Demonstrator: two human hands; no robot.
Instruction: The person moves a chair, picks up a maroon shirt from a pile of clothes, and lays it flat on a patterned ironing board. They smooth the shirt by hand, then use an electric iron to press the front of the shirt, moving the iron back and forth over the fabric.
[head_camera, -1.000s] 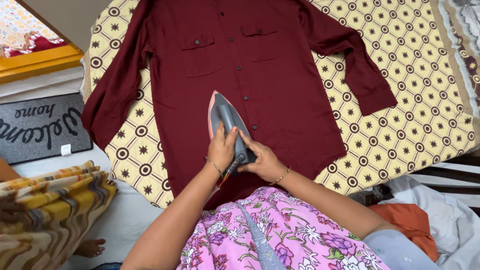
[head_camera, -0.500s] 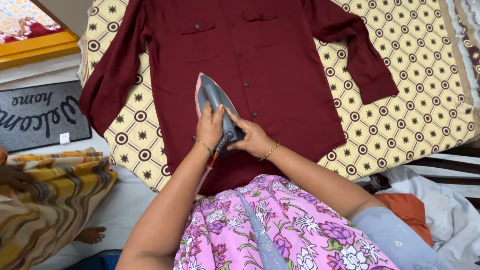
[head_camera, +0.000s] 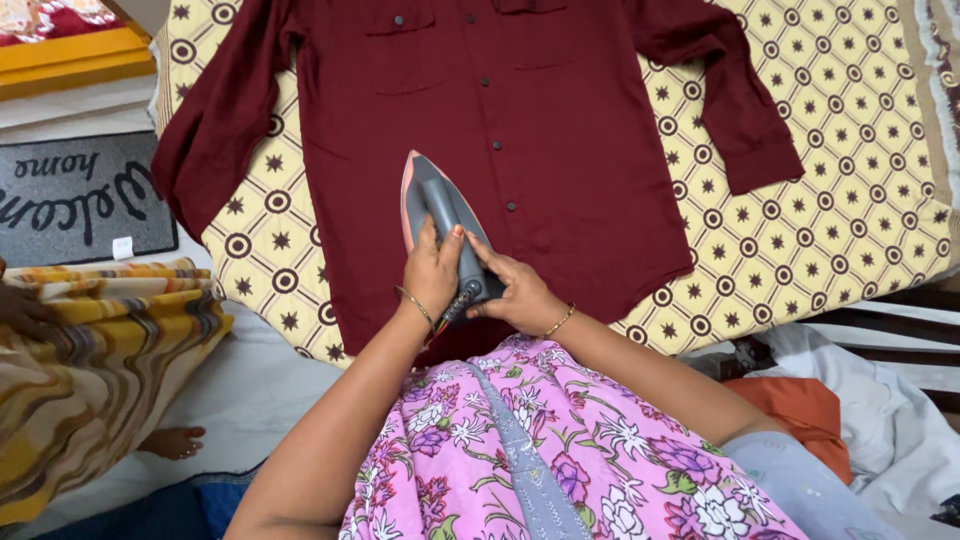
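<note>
Gripping the rear of the iron's (head_camera: 440, 225) handle, the left hand (head_camera: 432, 272) wraps it from one side and the right hand (head_camera: 516, 295) closes on it from the other, though its fingertips are probably hidden behind the handle. The iron sits flat on the lower front of the maroon shirt (head_camera: 560, 140), just left of the button line, long axis running away from the person, tip toward the collar. Pressing well here likely means gliding evenly along that line over the patterned sheet (head_camera: 830, 200), skirting the buttons.
</note>
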